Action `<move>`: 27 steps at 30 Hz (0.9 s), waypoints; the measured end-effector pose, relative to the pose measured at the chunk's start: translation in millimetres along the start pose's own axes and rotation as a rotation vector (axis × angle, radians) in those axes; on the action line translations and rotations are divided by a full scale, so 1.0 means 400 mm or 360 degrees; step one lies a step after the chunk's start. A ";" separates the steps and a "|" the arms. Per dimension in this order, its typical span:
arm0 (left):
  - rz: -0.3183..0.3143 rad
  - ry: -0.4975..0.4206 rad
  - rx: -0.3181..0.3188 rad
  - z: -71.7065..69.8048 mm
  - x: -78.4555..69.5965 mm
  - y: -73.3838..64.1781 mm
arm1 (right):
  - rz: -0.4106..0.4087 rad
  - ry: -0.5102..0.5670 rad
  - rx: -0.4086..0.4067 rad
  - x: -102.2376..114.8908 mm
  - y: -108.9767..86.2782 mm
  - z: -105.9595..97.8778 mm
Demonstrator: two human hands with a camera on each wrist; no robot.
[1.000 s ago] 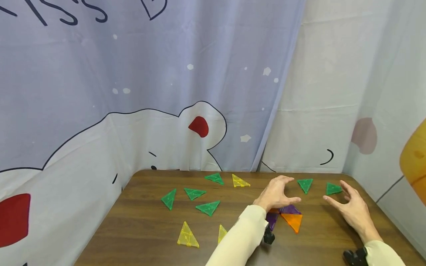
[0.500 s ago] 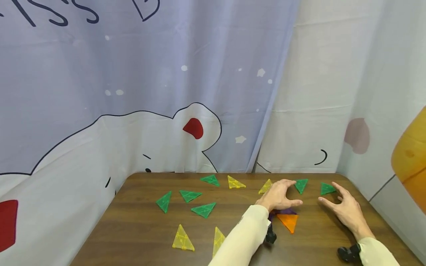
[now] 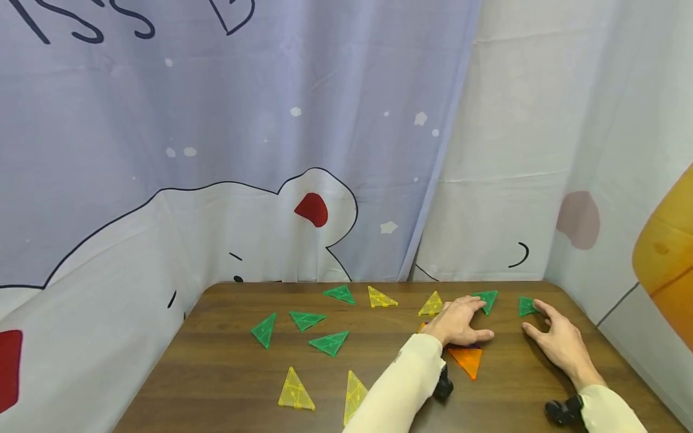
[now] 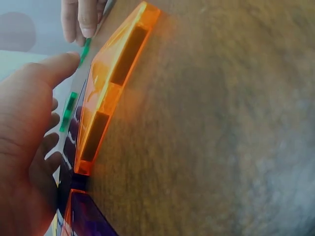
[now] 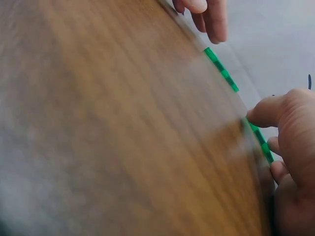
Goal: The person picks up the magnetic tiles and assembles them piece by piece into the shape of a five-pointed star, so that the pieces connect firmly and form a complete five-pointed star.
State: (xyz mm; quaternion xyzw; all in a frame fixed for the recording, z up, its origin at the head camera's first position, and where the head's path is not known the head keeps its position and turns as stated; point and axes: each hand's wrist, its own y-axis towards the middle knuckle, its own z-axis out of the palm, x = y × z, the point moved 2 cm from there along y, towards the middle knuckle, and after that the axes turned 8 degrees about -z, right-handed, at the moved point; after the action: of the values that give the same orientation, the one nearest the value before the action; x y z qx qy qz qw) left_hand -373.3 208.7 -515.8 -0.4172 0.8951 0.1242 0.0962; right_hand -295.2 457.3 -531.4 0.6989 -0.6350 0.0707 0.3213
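Observation:
My left hand (image 3: 460,322) reaches over a group of orange and purple triangle tiles, with its thumb and fingers spread. Its fingertips overlap the edge of a green triangle tile (image 3: 489,300) at the back right. Beneath that hand lie an orange tile (image 3: 467,362) and purple tiles, mostly covered; the left wrist view shows the orange tile (image 4: 106,101) edge-on beside the thumb. My right hand (image 3: 560,340) is at another green tile (image 3: 527,305), forefinger over its right corner and thumb apart from the fingers. In the right wrist view, fingers show close behind this green tile (image 5: 261,140).
Several green triangle tiles (image 3: 329,343) are scattered left of centre on the wooden table (image 3: 216,373). Yellow triangle tiles lie at the back (image 3: 381,297) and near the front (image 3: 296,391). A printed curtain (image 3: 271,228) hangs along the table's back edge.
The head view has turned slightly right. My left fingertips have come to the nearer green tile, and my right forefinger now overlaps the other one. The tiles stay in place.

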 end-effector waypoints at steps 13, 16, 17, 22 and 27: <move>-0.0033 0.0141 0.0052 -0.001 -0.007 0.001 | -0.0084 -0.0028 -0.0149 0.000 0.001 0.013; -0.0040 0.0160 0.0048 -0.002 -0.006 0.000 | -0.0093 -0.0034 -0.0169 -0.002 0.001 0.018; -0.0041 0.0159 0.0042 -0.003 -0.005 -0.002 | -0.0103 -0.0041 -0.0176 -0.002 0.000 0.019; -0.0034 0.0136 0.0008 -0.002 0.003 -0.004 | -0.0122 -0.0050 -0.0184 -0.006 -0.003 0.021; -0.0049 0.0113 -0.0014 0.001 0.013 -0.004 | -0.0119 -0.0029 -0.0180 -0.003 -0.005 0.019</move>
State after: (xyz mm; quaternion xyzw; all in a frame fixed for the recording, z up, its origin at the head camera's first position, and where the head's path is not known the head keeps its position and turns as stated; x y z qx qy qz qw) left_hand -375.3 203.9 -517.7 -0.4355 0.8909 0.1119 0.0643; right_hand -295.9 454.3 -538.5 0.7035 -0.6143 0.0163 0.3570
